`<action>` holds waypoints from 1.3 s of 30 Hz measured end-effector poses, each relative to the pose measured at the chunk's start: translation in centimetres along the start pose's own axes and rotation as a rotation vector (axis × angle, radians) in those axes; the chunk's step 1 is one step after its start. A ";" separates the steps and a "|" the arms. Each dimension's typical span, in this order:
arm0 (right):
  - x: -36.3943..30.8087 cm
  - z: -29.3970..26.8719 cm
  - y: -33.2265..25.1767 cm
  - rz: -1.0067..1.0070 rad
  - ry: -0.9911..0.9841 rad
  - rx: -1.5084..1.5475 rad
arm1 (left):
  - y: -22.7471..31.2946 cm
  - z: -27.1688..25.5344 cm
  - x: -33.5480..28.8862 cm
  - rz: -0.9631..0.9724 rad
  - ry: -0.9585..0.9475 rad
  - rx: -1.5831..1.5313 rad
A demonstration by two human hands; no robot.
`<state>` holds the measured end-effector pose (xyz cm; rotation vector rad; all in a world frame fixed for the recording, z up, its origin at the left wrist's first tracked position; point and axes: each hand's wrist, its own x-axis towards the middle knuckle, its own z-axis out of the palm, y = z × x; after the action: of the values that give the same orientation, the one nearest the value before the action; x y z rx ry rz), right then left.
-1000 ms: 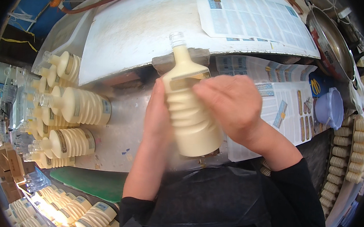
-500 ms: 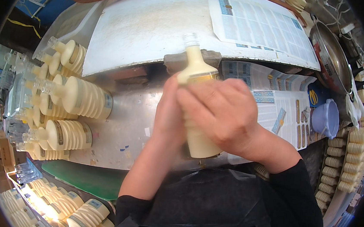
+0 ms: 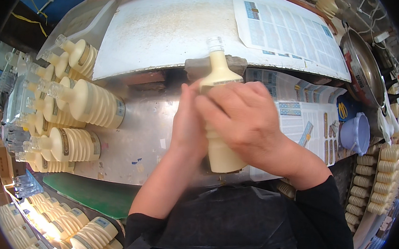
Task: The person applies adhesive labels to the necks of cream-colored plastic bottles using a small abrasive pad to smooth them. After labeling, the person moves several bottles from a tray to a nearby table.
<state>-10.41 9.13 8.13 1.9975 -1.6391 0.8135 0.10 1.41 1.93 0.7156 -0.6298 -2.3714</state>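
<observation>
A person in black sleeves works over a cream-coloured, spiral-ribbed bottle (image 3: pixel 225 155) with a clear threaded neck at a silvery metal surface (image 3: pixel 138 114). The bottle lies at the middle of the scene, its neck pointing to the far side, across a rough grey block (image 3: pixel 197 70). The left grip (image 3: pixel 190 123), a bare hand, is closed along the bottle's left flank, thumb upward. The right grip (image 3: pixel 247 117), also bare, presses across the upper body, covering much of it (whether its fingers curl around the bottle cannot be told).

To the left stands a cluster of matching cream-coloured ribbed bottles (image 3: pixel 94 103), clear necks tilted leftward. A broad white board (image 3: pixel 165 31) spans the far side, bearing a white sheet of pale blue labels (image 3: pixel 288 28) at its right. Right of the grips lie white sheets with blue and gold strips (image 3: pixel 299 126), beside a lavender plastic bucket (image 3: pixel 356 133); a round metal pan (image 3: pixel 367 63) leans farther off. A green panel (image 3: pixel 91 198) edges the near left, where more ribbed bottles (image 3: pixel 92 236) lie in rows.
</observation>
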 end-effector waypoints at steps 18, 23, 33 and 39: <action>1.7 3.1 2.5 0.620 -0.006 0.306 | 0.5 1.2 -0.8 -0.018 0.092 0.055; -0.1 2.5 4.4 0.716 0.059 0.366 | 0.3 0.8 -0.5 -0.029 0.067 0.004; 2.0 3.9 0.8 0.496 0.000 0.225 | 0.8 2.5 -1.4 -0.023 0.171 0.134; 0.7 2.6 3.0 0.640 0.031 0.237 | 0.4 1.7 -0.9 -0.014 0.063 0.057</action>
<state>-12.83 6.29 6.56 1.5782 -2.2905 1.3011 -0.16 2.20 3.74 0.8189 -0.6700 -2.3414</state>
